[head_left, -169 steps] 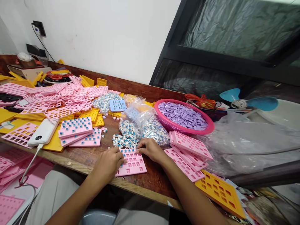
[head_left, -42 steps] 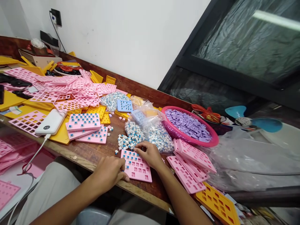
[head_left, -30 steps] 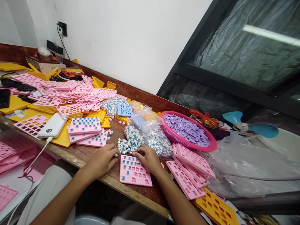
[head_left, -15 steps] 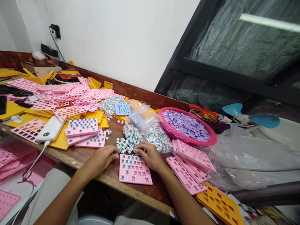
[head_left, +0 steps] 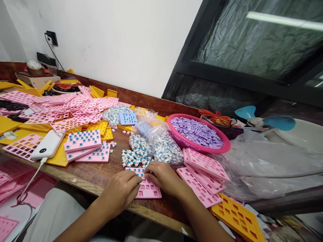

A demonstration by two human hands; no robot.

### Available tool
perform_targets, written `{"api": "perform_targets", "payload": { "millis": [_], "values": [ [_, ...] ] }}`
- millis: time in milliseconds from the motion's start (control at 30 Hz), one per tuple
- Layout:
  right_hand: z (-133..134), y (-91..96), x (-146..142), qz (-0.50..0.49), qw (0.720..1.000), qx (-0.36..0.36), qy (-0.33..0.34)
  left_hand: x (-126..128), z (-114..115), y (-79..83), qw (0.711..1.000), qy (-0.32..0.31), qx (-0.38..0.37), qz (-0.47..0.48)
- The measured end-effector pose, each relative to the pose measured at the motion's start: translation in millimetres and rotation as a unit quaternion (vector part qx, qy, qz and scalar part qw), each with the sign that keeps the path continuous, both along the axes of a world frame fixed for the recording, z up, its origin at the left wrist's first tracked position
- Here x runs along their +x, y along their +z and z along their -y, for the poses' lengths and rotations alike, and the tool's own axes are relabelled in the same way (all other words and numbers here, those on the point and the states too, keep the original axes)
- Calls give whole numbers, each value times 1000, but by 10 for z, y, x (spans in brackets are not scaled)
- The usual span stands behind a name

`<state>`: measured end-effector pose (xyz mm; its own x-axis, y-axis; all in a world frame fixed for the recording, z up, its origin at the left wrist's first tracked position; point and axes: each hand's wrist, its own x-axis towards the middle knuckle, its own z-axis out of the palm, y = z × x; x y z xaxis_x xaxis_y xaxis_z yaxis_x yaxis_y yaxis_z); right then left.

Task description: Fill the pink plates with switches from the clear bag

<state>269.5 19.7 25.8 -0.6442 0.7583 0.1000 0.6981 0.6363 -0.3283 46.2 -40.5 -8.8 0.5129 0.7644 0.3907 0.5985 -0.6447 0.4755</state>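
Observation:
A pink keyboard plate (head_left: pixel 151 192) with square holes lies in front of me, its upper rows fitted with blue-stemmed key switches. My left hand (head_left: pixel 122 190) covers the plate's left side, fingers bent and tips together over the middle; whatever they grip is hidden. At the upper right of the plate, my right hand (head_left: pixel 161 176) is closed in a pinch, and its fingertips hide what is between them. Just beyond the plate, a loose heap of white and blue switches (head_left: pixel 135 157) spreads out in front of a clear plastic bag of switches (head_left: pixel 168 148).
Stacked pink plates (head_left: pixel 83 140) with switches stand at left near a white power bank (head_left: pixel 47 146) on a cable. A pink basket (head_left: pixel 228 146) holds purple pieces. More pink plates (head_left: pixel 202 181) and a yellow plate (head_left: pixel 238 218) lie right. A light blue plate (head_left: pixel 128 118) lies farther back.
My left hand has moved right, from beside the pink plate to over its left side. My right hand has come slightly nearer, from the switch heap onto the plate's upper part.

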Motion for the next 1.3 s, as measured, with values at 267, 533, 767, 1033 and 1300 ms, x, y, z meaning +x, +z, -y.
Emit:
{"api": "perform_targets", "payload": {
  "millis": [267,533,767,1033,1300],
  "values": [
    [-1,-1,24,0,1000,-2,14,124,-35,8,998,-27,-27,-43],
    [-23,-90,8,-27,999,-17,-6,198,-58,-60,997,-44,-16,-53],
    [-79,-83,70,-81,995,-61,15,237,-110,-110,999,-34,-20,-11],
    [-183,-143,-49,-210,977,-6,-38,229,-162,-120,995,-31,-56,73],
    [-386,-354,-258,-149,988,-5,48,269,-203,-54,994,3,-90,63]
  ]
}}
